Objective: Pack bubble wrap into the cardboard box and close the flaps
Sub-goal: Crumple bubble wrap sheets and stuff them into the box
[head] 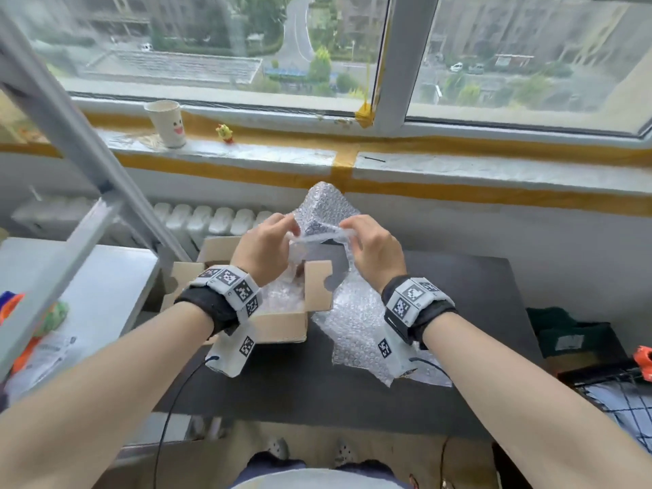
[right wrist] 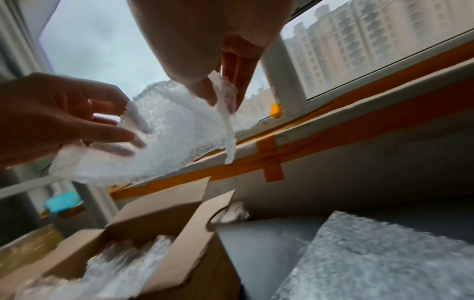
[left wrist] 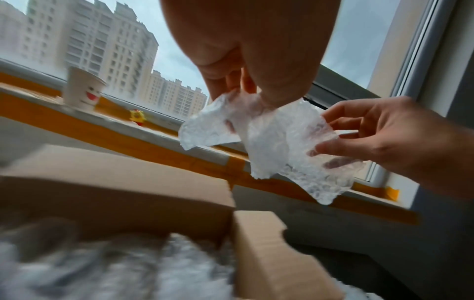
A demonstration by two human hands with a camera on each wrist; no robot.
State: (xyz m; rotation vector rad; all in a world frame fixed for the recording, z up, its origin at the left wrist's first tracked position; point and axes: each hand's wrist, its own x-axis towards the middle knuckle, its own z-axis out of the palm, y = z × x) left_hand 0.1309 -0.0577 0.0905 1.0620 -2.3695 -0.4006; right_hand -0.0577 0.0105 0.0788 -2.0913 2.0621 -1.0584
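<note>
A crumpled piece of bubble wrap (head: 324, 210) hangs in the air above the open cardboard box (head: 282, 328). My left hand (head: 287, 225) pinches its left edge and my right hand (head: 347, 230) pinches its right edge. The left wrist view shows the thumb and fingers of my left hand (left wrist: 259, 95) nipping the bubble wrap (left wrist: 269, 140), with the right hand (left wrist: 333, 134) on the far side. In the right wrist view my right hand (right wrist: 218, 95) grips the bubble wrap (right wrist: 174, 138). The box holds more bubble wrap (head: 282, 300), and its flaps (head: 319, 287) stand up.
A flat bubble wrap sheet (head: 356, 333) lies on the dark table (head: 458, 312), right of the box. A paper cup (head: 167, 123) and a small yellow figure (head: 224, 133) stand on the windowsill. A grey metal frame (head: 70, 142) rises at left; dark green items (head: 564, 333) sit at right.
</note>
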